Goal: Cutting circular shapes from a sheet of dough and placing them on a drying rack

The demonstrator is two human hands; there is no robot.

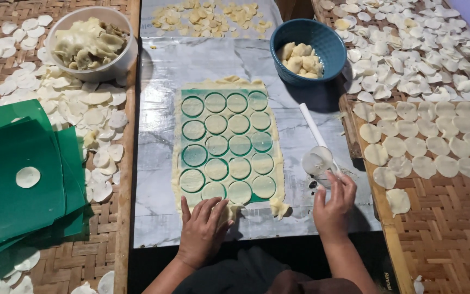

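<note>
A grey marbled work sheet point(161, 141) is laid along the middle of the scene, and woven bamboo trays point(447, 245) are seen on either side of it. On the middle of the marbled sheet lies a thin rolled rectangle of pale dough on a green plastic sheet point(227, 147), cut through in rows of circles so that green rings show around each disc. At the far end of the marbled sheet, small yellowish dough scraps point(208, 16) are scattered. Beyond the dough rectangle, to its right, a round blue plastic basket point(330, 46) is set, with lumps of pale dough inside it. Beyond the rectangle to its left, a white round plastic bowl point(118, 60) is heaped with crumpled dough trimmings. Left of the rectangle, a stack of bare green plastic sheets point(23, 163) rests on the tray, one cut disc lying on top. Right of the rectangle, thin white cut dough discs point(425, 147) are spread in rows across the tray.

The left hand point(202, 231) is pressed flat, fingers spread, on the near edge of the dough rectangle. The right hand point(333, 209), just right of the rectangle's near corner, is closed around a clear round cutter with a long white handle point(317, 158).
</note>
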